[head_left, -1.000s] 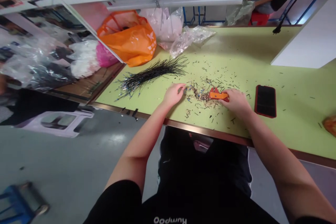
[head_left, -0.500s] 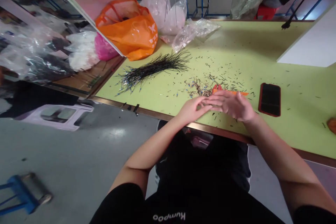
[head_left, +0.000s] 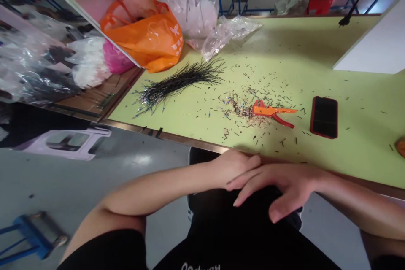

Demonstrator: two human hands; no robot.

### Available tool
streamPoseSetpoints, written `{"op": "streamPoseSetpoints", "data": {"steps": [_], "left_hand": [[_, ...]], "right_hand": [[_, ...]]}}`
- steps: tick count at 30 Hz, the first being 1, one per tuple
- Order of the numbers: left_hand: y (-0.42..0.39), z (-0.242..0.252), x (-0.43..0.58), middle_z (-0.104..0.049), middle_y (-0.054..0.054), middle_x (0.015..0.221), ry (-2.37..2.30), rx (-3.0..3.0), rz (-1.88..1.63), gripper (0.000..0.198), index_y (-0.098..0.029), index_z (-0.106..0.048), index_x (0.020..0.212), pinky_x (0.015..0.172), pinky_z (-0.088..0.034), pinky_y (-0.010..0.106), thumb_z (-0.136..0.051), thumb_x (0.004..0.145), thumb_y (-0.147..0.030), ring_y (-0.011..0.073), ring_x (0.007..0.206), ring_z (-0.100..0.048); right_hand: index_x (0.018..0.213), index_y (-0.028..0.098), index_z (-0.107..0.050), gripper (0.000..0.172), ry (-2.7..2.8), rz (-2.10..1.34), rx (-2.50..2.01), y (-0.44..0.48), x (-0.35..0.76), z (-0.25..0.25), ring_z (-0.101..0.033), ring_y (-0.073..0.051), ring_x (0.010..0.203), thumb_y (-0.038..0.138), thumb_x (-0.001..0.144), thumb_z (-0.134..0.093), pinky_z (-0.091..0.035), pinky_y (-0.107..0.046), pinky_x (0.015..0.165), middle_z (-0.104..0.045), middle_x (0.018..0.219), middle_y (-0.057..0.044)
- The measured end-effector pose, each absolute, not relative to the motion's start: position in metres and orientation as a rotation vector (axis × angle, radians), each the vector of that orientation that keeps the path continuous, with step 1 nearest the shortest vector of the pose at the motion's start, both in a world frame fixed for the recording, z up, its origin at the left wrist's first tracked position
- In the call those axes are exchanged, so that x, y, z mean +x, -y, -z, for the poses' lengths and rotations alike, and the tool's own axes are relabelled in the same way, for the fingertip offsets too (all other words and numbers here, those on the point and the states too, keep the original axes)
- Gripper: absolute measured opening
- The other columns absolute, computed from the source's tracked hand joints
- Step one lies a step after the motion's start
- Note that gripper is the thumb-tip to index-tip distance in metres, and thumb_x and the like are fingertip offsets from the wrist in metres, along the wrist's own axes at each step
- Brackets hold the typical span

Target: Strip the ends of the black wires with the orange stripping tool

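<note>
The left grip [head_left: 236, 168] and right grip [head_left: 284, 187] have been drawn back past the near edge of the worktop [head_left: 316, 50], open, empty and overlapping. The orange wire stripper [head_left: 268, 111] has been released and lies at centre frame beside scattered wire clippings [head_left: 237, 107], with a black wire bundle [head_left: 180, 84] farther left.

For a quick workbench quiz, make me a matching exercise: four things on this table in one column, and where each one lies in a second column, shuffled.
Things:
1. Orange wire stripper
2. Bundle of black wires
3. Phone in a red case
4. Orange plastic bag

Places:
A. Far left corner of the green table
B. Among the scattered wire clippings
C. Fanned out left of the clippings
D. Flat, right of the clippings

Pairs: 1-B, 2-C, 3-D, 4-A
</note>
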State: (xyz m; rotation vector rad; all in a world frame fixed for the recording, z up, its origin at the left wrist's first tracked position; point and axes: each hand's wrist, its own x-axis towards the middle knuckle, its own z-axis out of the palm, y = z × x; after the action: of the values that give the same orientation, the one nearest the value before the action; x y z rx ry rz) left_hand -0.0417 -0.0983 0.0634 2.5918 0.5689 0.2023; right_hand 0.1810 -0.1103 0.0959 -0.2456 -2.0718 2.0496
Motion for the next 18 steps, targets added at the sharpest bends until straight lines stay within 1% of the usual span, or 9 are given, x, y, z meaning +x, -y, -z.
{"op": "streamPoseSetpoints", "data": {"steps": [3,5,8,11,12,14,16,17,18], "left_hand": [[0.118,-0.065,-0.049,-0.062,-0.001,0.058,-0.456,2.697,-0.106,0.029,-0.019,-0.060,0.085,0.046,-0.041,0.029,-0.053,0.110,-0.034,0.0169,0.049,-0.062],[0.129,-0.066,-0.052,-0.059,-0.001,0.055,-0.426,2.689,-0.075,0.031,-0.020,-0.060,0.083,0.043,-0.036,0.028,-0.054,0.109,-0.036,0.0168,0.046,-0.059],[0.134,-0.066,-0.058,-0.061,-0.001,0.055,-0.432,2.659,-0.055,0.029,-0.020,-0.059,0.084,0.042,-0.032,0.028,-0.055,0.108,-0.036,0.0163,0.045,-0.058],[0.120,-0.062,-0.075,-0.067,0.000,0.063,-0.470,2.632,-0.110,0.028,-0.020,-0.058,0.091,0.046,-0.038,0.028,-0.054,0.110,-0.040,0.0169,0.052,-0.064],[0.112,-0.061,-0.081,-0.070,0.001,0.068,-0.516,2.621,-0.135,0.030,-0.020,-0.058,0.094,0.048,-0.041,0.028,-0.055,0.110,-0.045,0.0176,0.055,-0.067],[0.099,-0.062,-0.088,-0.075,0.005,0.078,-0.746,2.585,-0.185,0.036,-0.019,-0.058,0.100,0.052,-0.046,0.030,-0.061,0.107,-0.054,0.0200,0.063,-0.071],[0.093,-0.064,-0.084,-0.077,0.010,0.089,-0.792,2.590,-0.222,0.043,-0.018,-0.058,0.104,0.058,-0.051,0.032,-0.069,0.100,-0.059,0.0238,0.073,-0.075],[0.094,-0.066,-0.079,-0.078,0.010,0.091,-0.740,2.590,-0.196,0.039,-0.018,-0.059,0.104,0.062,-0.054,0.033,-0.071,0.099,-0.055,0.0247,0.078,-0.076],[0.098,-0.068,-0.072,-0.077,0.008,0.089,-0.696,2.598,-0.177,0.030,-0.019,-0.060,0.101,0.064,-0.054,0.033,-0.070,0.100,-0.047,0.0245,0.080,-0.077]], "right_hand": [[0.142,0.032,-0.076,0.050,2.056,-2.023,-0.227,0.137,0.165,-0.092,-0.065,-0.029,0.145,0.047,0.094,-0.078,-0.047,-0.034,0.124,-0.066,0.158,-0.008],[0.141,0.038,-0.076,0.053,2.052,-1.978,-0.217,0.151,0.158,-0.088,-0.070,-0.029,0.139,0.055,0.090,-0.080,-0.049,-0.029,0.123,-0.069,0.156,-0.004],[0.144,0.044,-0.073,0.059,2.044,-1.932,-0.201,0.160,0.160,-0.086,-0.073,-0.030,0.135,0.059,0.088,-0.081,-0.052,-0.030,0.122,-0.070,0.154,-0.001],[0.143,0.053,-0.071,0.057,2.148,-1.872,-0.260,0.152,0.179,-0.090,-0.071,-0.029,0.138,0.054,0.088,-0.084,-0.043,-0.037,0.130,-0.073,0.150,0.004],[0.141,0.051,-0.073,0.058,2.182,-1.828,-0.384,0.146,0.185,-0.091,-0.067,-0.032,0.142,0.051,0.084,-0.088,-0.040,-0.043,0.132,-0.073,0.150,0.002],[0.138,0.044,-0.077,0.049,2.270,-1.743,-0.764,0.134,0.194,-0.091,-0.057,-0.036,0.153,0.047,0.090,-0.084,-0.046,-0.054,0.127,-0.056,0.168,-0.003],[0.138,0.042,-0.078,0.053,2.342,-1.753,-0.763,0.126,0.192,-0.086,-0.048,-0.041,0.158,0.052,0.086,-0.086,-0.042,-0.064,0.126,-0.049,0.173,-0.006],[0.140,0.042,-0.076,0.062,2.345,-1.772,-0.713,0.124,0.187,-0.083,-0.047,-0.042,0.159,0.053,0.082,-0.090,-0.038,-0.063,0.128,-0.052,0.171,-0.006],[0.142,0.042,-0.075,0.068,2.310,-1.843,-0.639,0.125,0.181,-0.080,-0.056,-0.040,0.153,0.054,0.078,-0.092,-0.041,-0.058,0.129,-0.063,0.162,-0.006]]}}
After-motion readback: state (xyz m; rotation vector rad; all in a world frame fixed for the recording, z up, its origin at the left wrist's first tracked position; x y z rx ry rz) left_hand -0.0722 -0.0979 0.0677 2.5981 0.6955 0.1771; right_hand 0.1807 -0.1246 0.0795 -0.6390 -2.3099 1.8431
